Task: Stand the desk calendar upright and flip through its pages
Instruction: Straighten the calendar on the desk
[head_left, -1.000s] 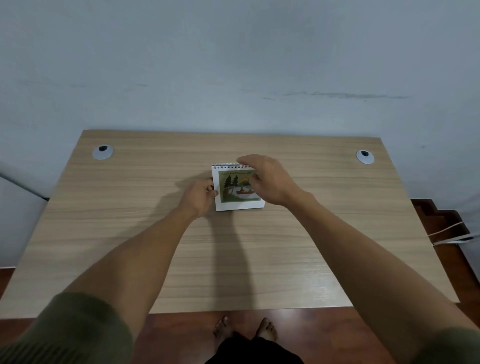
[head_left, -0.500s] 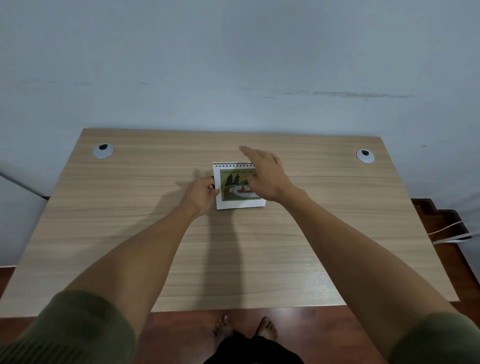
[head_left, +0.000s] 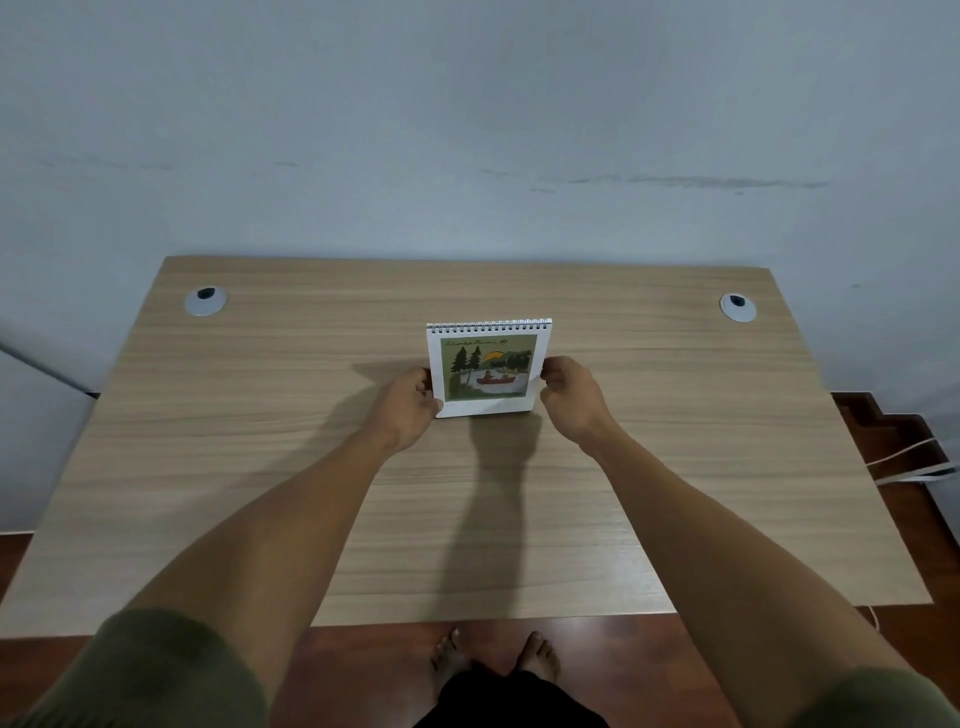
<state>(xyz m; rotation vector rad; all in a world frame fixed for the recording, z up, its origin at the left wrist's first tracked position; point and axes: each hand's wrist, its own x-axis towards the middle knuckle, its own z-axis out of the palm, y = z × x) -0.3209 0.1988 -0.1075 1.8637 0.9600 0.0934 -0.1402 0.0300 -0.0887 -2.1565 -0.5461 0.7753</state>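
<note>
While both hands steady it, one desk calendar (head_left: 488, 369) stands upright at mid-desk (head_left: 675, 467), spiral edge up, cover picture facing the person. Left hand (head_left: 408, 408) clasps its left edge; right hand (head_left: 569, 397) pinches its right edge, likely bracing it before flipping. Two cable grommets (head_left: 205, 300), far corners.

We see the desk calendar (head_left: 488, 368) standing upright mid-desk. Its spiral binding runs along the top. A green lake scene faces us.
</note>
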